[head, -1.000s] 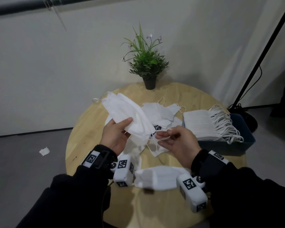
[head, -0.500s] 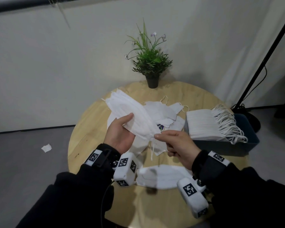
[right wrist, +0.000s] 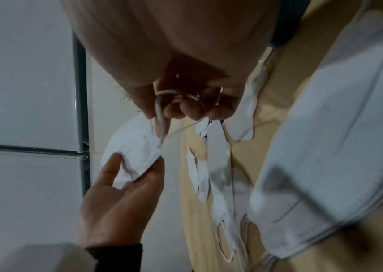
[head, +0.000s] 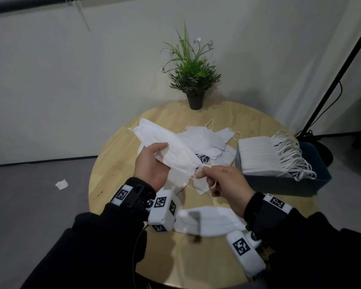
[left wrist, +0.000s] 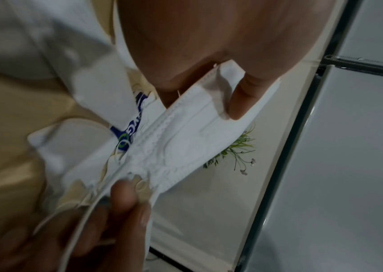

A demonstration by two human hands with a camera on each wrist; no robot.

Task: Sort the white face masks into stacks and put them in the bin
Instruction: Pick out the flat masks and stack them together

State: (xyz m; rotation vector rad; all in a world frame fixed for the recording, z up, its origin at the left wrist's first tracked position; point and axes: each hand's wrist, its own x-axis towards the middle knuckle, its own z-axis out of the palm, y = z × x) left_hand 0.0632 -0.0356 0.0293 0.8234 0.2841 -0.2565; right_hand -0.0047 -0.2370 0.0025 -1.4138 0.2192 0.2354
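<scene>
My left hand [head: 157,158] holds a small stack of folded white masks [head: 165,146] tilted above the round wooden table [head: 113,163], thumb on top [left wrist: 241,99]. At the stack's lower right end, my right hand [head: 201,174] pinches its ear loops [right wrist: 160,117] between thumb and curled fingers. Behind the hands lies a loose pile of masks [head: 204,138]. One mask [head: 211,223] lies flat between my wrists. A dark blue bin [head: 290,185] at the table's right edge holds a tall, neat mask stack [head: 256,157], its loops hanging over the side.
A potted plant [head: 194,80] stands at the table's far edge against the wall. A black stand pole [head: 331,80] rises at the right behind the bin. A scrap of white paper [head: 62,184] lies on the grey floor to the left.
My right hand has gone from holding a loop apart from the stack to pinching the loops at the stack's end. The left hand keeps its hold on the stack.
</scene>
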